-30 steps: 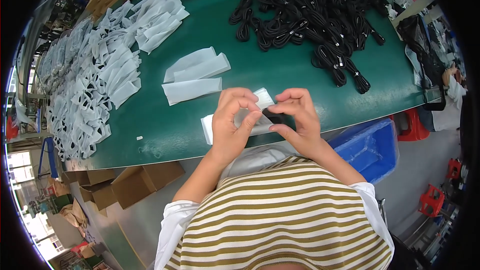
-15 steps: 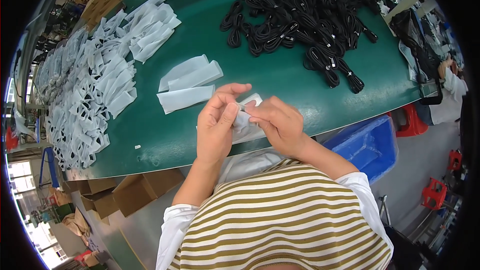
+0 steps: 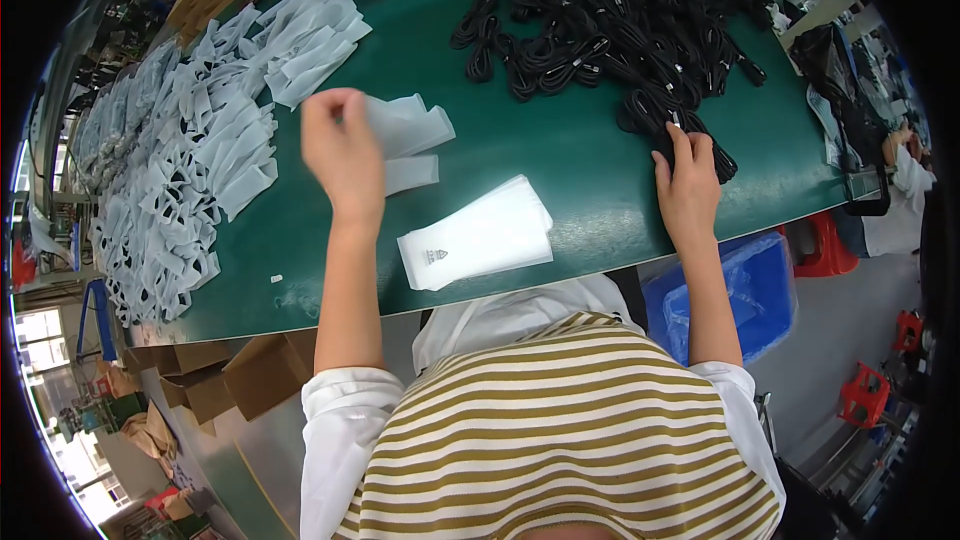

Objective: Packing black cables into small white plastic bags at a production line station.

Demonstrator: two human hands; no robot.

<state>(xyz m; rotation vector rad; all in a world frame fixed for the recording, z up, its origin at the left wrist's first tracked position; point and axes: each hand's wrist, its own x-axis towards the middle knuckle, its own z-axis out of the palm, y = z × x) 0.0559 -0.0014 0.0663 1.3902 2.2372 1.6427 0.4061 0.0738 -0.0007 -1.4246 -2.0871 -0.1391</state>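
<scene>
My right hand [image 3: 690, 180] reaches to the nearest coiled black cable [image 3: 718, 150] at the right. Its fingertips rest on the coil, with thumb and fingers apart. At the left, my left hand [image 3: 345, 145] is raised over the table, fingers bent and smeared by motion. It partly covers several whitish translucent pouches [image 3: 412, 170], and whether it holds one I cannot tell. In front of me lies a slightly fanned stack of flat white sleeves [image 3: 480, 235] with a small dark print near its left end.
Many black coiled cables [image 3: 600, 20] heap at the far right of the green table [image 3: 480, 140]. Filled pouches [image 3: 200, 160] pile along its left side. A blue bin [image 3: 750, 290] stands below the right edge, cardboard boxes [image 3: 265, 370] below the left. A small white scrap [image 3: 277, 278] lies near the front.
My hands were together over the sleeves, working on a small whitish pouch. They have parted: the left went up and left to the pouches, the right went right to the cable coil.
</scene>
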